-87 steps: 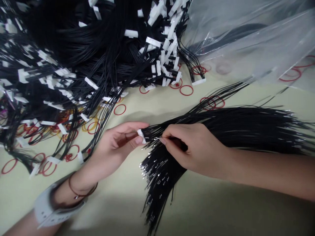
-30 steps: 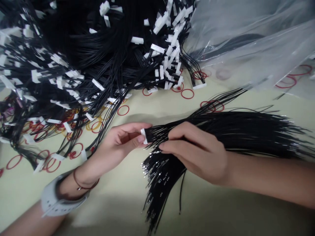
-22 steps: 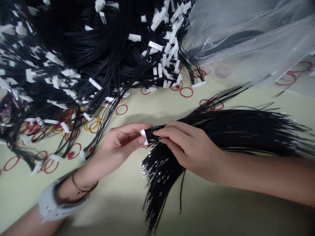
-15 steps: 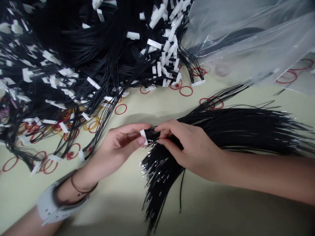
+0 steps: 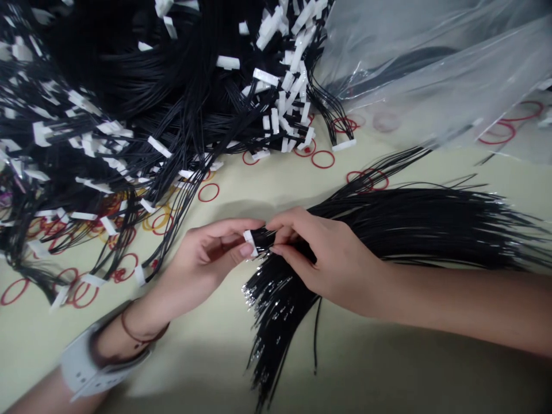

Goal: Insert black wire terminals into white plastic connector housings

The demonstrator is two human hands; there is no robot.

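My left hand (image 5: 211, 248) pinches a small white plastic connector (image 5: 249, 242) between thumb and fingers. Black wires run from the connector into a long fanned bundle (image 5: 414, 230) reaching to the right, and a second spray of silver-tipped wire ends (image 5: 271, 322) hangs toward the lower middle. My right hand (image 5: 319, 253) grips the black wires just beside the connector, its fingertips almost touching my left fingers. Its fingers hide part of the wires. A grey strap (image 5: 86, 368) circles my left wrist above a thin cord bracelet (image 5: 138, 339).
A large heap of black wire harnesses with white connectors (image 5: 150, 115) fills the upper left. Clear plastic sheeting (image 5: 431, 69) lies at the upper right. Red rubber bands (image 5: 323, 159) and yellow ones (image 5: 150, 224) are scattered on the pale green table (image 5: 388, 368).
My right hand has shifted left and now pinches the wires closer to the connector. The left hand still holds the connector, and the view has drifted slightly.
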